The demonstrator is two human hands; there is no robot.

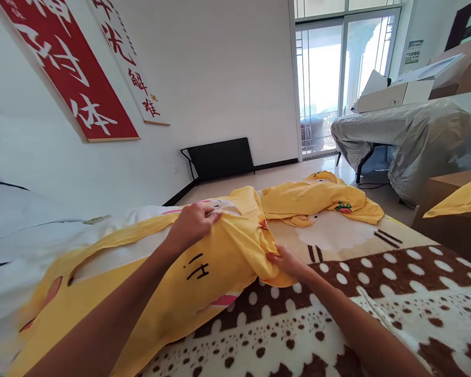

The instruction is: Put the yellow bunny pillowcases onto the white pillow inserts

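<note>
A yellow printed cloth cover (220, 251), apparently bedding, stretches across the bed in front of me. It has black "Hi" lettering and some pink patches. My left hand (194, 222) is closed on its upper edge, fingers bunched in the fabric. Lower and to the right, my right hand (284, 262) pinches a gathered fold of the same cover. White material shows through a long gap on the cover's left side. Just beyond my hands lies a crumpled yellow cloth (310, 196) with a carrot print.
Below the cover spreads a brown-and-white dotted plush blanket (298, 324). White bedding (8, 225) is at the left. A cardboard box (447, 193) stands at the right with yellow cloth (467, 199) on it. A plastic-draped piece of furniture (400, 123) and a folded black panel (222, 159) stand behind.
</note>
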